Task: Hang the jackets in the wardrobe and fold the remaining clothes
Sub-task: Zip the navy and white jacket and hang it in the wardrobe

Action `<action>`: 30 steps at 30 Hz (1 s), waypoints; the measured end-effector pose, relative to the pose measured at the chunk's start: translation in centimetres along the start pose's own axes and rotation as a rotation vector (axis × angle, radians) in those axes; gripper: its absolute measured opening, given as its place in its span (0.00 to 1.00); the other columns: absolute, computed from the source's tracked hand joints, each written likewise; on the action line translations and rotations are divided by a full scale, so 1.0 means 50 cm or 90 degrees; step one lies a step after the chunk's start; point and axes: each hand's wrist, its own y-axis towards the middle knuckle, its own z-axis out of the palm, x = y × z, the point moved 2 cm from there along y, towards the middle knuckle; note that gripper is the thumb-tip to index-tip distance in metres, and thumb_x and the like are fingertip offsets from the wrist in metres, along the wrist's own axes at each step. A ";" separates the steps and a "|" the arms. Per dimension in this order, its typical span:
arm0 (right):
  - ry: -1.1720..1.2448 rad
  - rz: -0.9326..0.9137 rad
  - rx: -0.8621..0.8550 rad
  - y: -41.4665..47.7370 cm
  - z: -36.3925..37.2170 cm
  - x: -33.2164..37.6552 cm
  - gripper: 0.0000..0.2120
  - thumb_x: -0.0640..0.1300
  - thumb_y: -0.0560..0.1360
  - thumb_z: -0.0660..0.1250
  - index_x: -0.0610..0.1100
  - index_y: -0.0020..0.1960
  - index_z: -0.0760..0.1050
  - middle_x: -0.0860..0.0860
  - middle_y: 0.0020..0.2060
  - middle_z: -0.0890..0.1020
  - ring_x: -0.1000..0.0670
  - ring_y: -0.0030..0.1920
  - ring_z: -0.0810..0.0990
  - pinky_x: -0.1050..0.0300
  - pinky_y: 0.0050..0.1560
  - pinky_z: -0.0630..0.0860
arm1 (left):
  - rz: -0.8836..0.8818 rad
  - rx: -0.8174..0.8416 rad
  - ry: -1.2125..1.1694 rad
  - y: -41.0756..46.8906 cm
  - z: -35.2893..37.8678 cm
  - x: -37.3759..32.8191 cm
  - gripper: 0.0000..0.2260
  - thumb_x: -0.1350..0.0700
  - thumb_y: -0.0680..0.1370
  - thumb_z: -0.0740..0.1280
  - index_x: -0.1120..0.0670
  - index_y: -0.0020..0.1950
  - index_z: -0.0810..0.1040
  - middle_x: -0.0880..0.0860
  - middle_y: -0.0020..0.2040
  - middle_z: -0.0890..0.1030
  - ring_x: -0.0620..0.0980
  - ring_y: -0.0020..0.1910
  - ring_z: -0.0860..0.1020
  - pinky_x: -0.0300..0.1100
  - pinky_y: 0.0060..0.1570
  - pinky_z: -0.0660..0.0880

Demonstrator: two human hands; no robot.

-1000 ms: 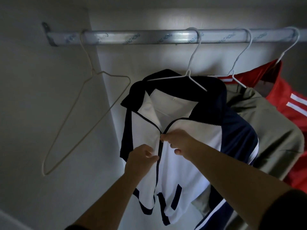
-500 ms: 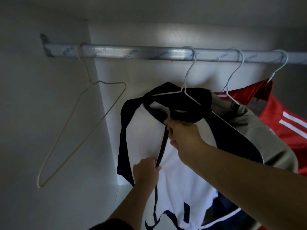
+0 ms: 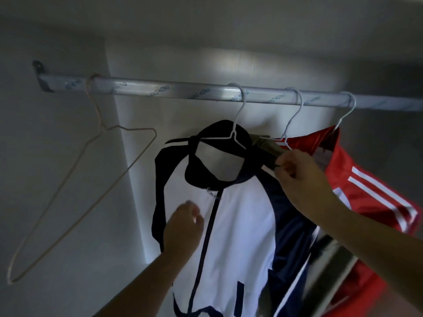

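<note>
A white and navy jacket (image 3: 242,220) hangs zipped on a white wire hanger (image 3: 235,133) from the wardrobe rail (image 3: 174,89). My right hand (image 3: 299,177) pinches the dark fabric at the jacket's right shoulder, beside its collar. My left hand (image 3: 183,225) is blurred in front of the jacket's chest, left of the zip, fingers loosely curled and holding nothing. Behind it an olive jacket (image 3: 267,146) and a red jacket with white stripes (image 3: 366,191) hang on their own hangers.
An empty beige wire hanger (image 3: 96,170) hangs at the rail's left end, close to the wardrobe's left wall (image 3: 45,179). The back wall (image 3: 183,120) is lit behind the jackets. The rail runs off to the right.
The zip has reached the collar. My right hand left the zip pull and moved up right to the shoulder. My left hand let go of the jacket's front.
</note>
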 end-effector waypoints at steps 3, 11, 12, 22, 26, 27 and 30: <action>-0.089 0.036 0.147 -0.014 -0.009 -0.056 0.07 0.42 0.79 0.61 0.43 0.51 0.78 0.45 0.47 0.79 0.44 0.50 0.78 0.60 0.47 0.67 | 0.184 -0.200 -0.168 0.048 -0.080 -0.127 0.04 0.63 0.76 0.62 0.56 0.43 0.74 0.49 0.38 0.74 0.43 0.37 0.72 0.30 0.38 0.69; 0.318 0.313 0.328 -0.047 0.011 -0.103 0.06 0.45 0.76 0.67 0.48 0.43 0.83 0.49 0.42 0.86 0.49 0.47 0.84 0.51 0.56 0.78 | -0.037 0.192 -0.166 0.215 -0.074 -0.268 0.15 0.62 0.81 0.57 0.59 0.35 0.74 0.52 0.32 0.69 0.49 0.35 0.69 0.42 0.45 0.68; 0.398 0.352 0.336 -0.052 0.014 -0.104 0.05 0.43 0.76 0.68 0.46 0.45 0.83 0.49 0.42 0.86 0.50 0.46 0.84 0.53 0.54 0.79 | -0.060 0.196 -0.182 0.217 -0.069 -0.272 0.15 0.63 0.81 0.57 0.55 0.35 0.73 0.51 0.33 0.69 0.49 0.35 0.69 0.46 0.48 0.70; 0.278 0.228 0.582 -0.091 0.017 -0.144 0.08 0.35 0.76 0.66 0.42 0.54 0.79 0.47 0.51 0.83 0.53 0.51 0.83 0.60 0.53 0.79 | -0.152 0.190 -0.252 0.226 -0.075 -0.270 0.11 0.63 0.81 0.57 0.63 0.56 0.78 0.52 0.38 0.73 0.54 0.47 0.73 0.42 0.49 0.72; 0.114 0.132 0.513 -0.082 0.022 -0.147 0.13 0.32 0.70 0.71 0.36 0.55 0.79 0.42 0.47 0.84 0.46 0.47 0.84 0.51 0.50 0.82 | -0.147 0.194 -0.215 0.225 -0.076 -0.261 0.13 0.64 0.80 0.55 0.65 0.61 0.74 0.57 0.44 0.76 0.56 0.50 0.74 0.42 0.44 0.73; 0.060 0.117 0.496 -0.080 0.020 -0.144 0.12 0.32 0.70 0.72 0.37 0.53 0.79 0.43 0.43 0.85 0.48 0.42 0.85 0.53 0.44 0.82 | -0.145 0.191 -0.198 0.222 -0.077 -0.262 0.13 0.65 0.80 0.55 0.66 0.61 0.74 0.58 0.45 0.76 0.56 0.51 0.74 0.46 0.51 0.74; -0.097 0.047 0.465 -0.074 0.000 -0.129 0.06 0.34 0.70 0.71 0.38 0.46 0.76 0.47 0.38 0.82 0.55 0.30 0.81 0.67 0.29 0.74 | -0.175 0.174 -0.176 0.220 -0.080 -0.264 0.14 0.62 0.81 0.57 0.67 0.62 0.74 0.63 0.52 0.77 0.59 0.53 0.75 0.50 0.58 0.72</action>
